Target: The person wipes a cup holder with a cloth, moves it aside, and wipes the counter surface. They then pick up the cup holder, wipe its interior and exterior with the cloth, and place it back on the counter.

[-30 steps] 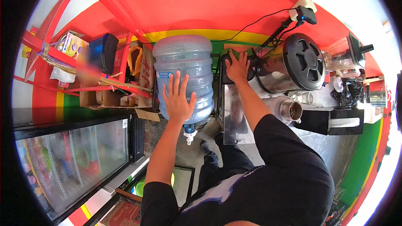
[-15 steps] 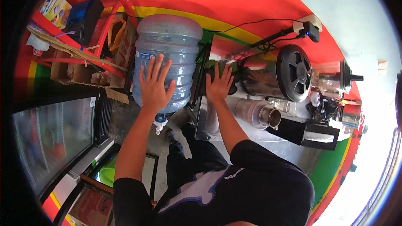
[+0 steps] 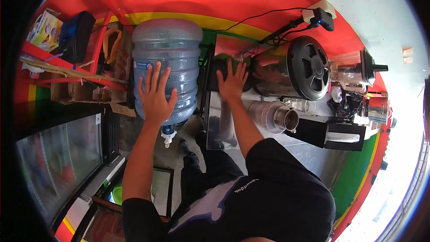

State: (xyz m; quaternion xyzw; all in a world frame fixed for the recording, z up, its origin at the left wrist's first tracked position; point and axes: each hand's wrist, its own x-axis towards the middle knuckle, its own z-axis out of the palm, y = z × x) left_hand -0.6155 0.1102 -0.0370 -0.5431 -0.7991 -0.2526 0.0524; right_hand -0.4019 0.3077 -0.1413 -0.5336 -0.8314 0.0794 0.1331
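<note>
My left hand is stretched out with its fingers spread, and it overlaps the front of a large blue water jug. A white spigot hangs below the jug. My right hand also has its fingers apart, over a dark rounded item on the metal counter. Neither hand grips anything. To the right of that hand are a big clear container with a black ribbed lid and a metal-mouthed vessel lying toward me.
A blender jug and a black box of stacked cups are at the right. A power plug with cables is on the wall. Red shelving and a glass-door fridge stand at the left.
The view has shifted slightly, so the jug and shelf appear a little further left. Both hands stay spread in nearly the same places.
</note>
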